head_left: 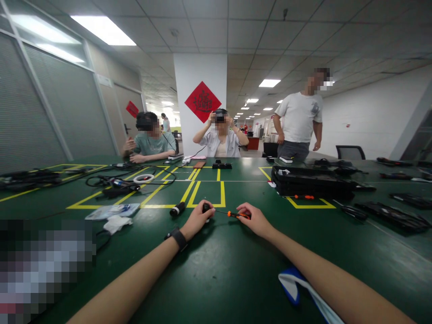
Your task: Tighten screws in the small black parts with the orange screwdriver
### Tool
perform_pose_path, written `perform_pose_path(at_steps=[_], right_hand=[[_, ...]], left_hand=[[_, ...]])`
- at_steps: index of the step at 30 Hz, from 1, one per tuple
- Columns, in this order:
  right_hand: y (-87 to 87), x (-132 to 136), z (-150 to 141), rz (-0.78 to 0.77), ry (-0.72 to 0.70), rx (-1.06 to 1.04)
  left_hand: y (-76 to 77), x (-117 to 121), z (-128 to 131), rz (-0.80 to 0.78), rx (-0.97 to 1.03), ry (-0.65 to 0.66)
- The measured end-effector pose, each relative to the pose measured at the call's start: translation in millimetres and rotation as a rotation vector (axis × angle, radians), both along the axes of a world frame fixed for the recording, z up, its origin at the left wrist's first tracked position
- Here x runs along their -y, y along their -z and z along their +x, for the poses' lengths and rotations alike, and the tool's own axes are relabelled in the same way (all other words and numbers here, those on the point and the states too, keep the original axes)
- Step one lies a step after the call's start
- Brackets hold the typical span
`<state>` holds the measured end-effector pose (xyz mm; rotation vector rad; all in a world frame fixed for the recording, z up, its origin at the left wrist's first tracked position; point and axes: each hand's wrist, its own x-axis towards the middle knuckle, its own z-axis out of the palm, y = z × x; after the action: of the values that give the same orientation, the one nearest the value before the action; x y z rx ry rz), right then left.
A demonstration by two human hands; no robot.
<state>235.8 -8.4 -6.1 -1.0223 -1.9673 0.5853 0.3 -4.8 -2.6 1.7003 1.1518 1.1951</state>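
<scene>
My left hand (pixel 201 216), with a dark band on its wrist, is closed around a small black part (pixel 205 208) that its fingers mostly hide. In my right hand (pixel 254 218) is an orange and black screwdriver (pixel 233 214), held by its handle. The thin shaft points left, and its tip reaches the fingers of my left hand; whether it touches the black part I cannot tell. Just left of my left hand, a short black cylinder (pixel 177 209) with a pale band lies on the green table (pixel 216 279).
Yellow tape outlines mark the table. A stack of black cases (pixel 310 181) stands at right, with another orange tool (pixel 304 197) before it. Cables (pixel 116 186) and a plastic bag (pixel 113 211) lie left. A blue-white strap (pixel 297 285) lies near my right forearm. Two people sit opposite; one stands.
</scene>
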Motion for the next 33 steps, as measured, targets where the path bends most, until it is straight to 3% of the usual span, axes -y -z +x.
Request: perform_pose_path(at_steps=[8, 14, 26, 33], right_hand=[[-7.9, 9.1, -1.1, 0.098, -0.013, 0.069], [-5.4, 6.0, 0.6, 0.117, 0.114, 0.178], [-2.6, 5.7, 0.8, 0.093, 0.078, 0.238], [-3.6, 4.3, 2.5, 0.131, 0.145, 0.329]], left_hand=[[-2.6, 2.2, 0.1, 0.021, -0.012, 0.034], [-2.0, 2.9, -1.2, 0.023, -0.016, 0.046], [-2.6, 3.4, -1.3, 0.023, 0.002, 0.040], [-2.3, 3.1, -1.4, 0.023, 0.005, 0.039]])
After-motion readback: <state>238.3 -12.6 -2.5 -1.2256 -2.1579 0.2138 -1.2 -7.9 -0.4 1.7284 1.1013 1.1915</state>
